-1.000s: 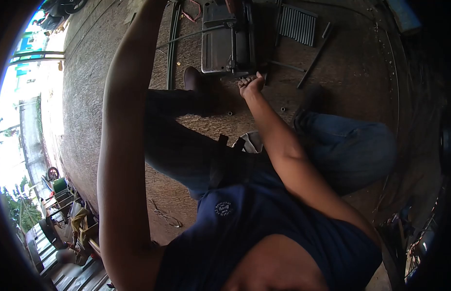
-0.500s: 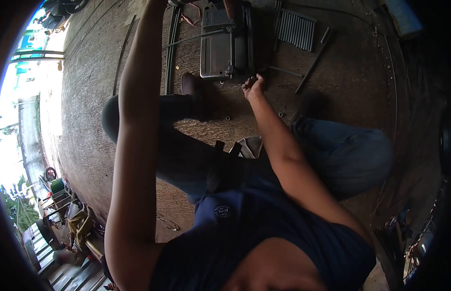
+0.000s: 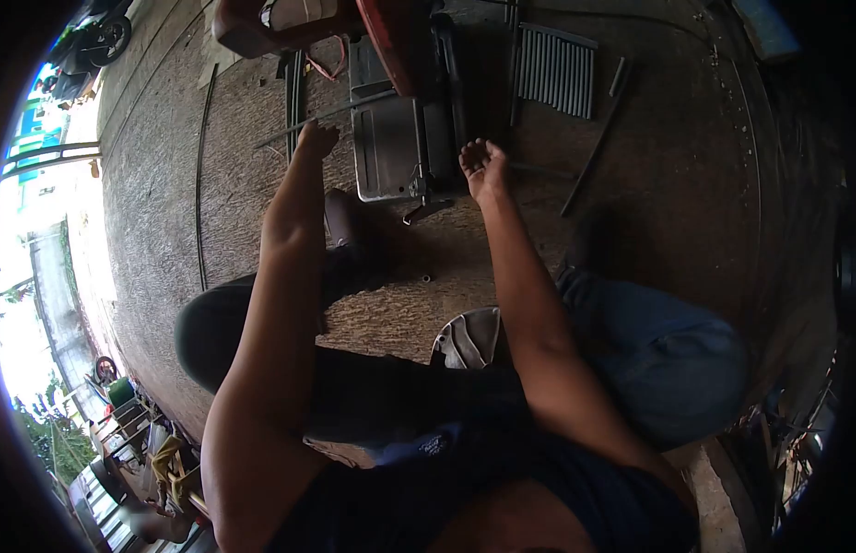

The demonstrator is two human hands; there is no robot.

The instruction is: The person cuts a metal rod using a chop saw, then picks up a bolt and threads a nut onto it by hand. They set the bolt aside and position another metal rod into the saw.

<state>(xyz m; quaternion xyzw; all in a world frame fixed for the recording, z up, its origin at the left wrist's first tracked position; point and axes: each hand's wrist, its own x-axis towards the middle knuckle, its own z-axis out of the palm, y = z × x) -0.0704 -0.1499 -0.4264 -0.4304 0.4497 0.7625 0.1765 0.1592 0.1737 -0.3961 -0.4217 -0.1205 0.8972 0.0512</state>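
Rough, dusty ground (image 3: 686, 184) fills the view, with bright daylight and a parked motorbike (image 3: 87, 46) far off at the left edge. Moving in from there, a thin dark rod (image 3: 199, 184) lies along the ground, and then comes the left hand (image 3: 315, 140), arm stretched forward, fingers curled down onto a long slim metal bar (image 3: 327, 115) that runs slantwise toward the machine (closed on it or only pressing, I cannot tell from this angle). Just beside it sits the grey metal base (image 3: 391, 147) of a cutting machine, a red guard (image 3: 391, 37) rising over it at the top. Now the right hand (image 3: 483, 164), open, palm turned up, fingers loosely spread, holding nothing, right at the base's right edge. Further right, a neat row of cut grey tubes (image 3: 555, 72) lies side by side, and beyond them one dark bar (image 3: 594, 138) slants across the ground. Knees in dark trousers and blue jeans sit below.
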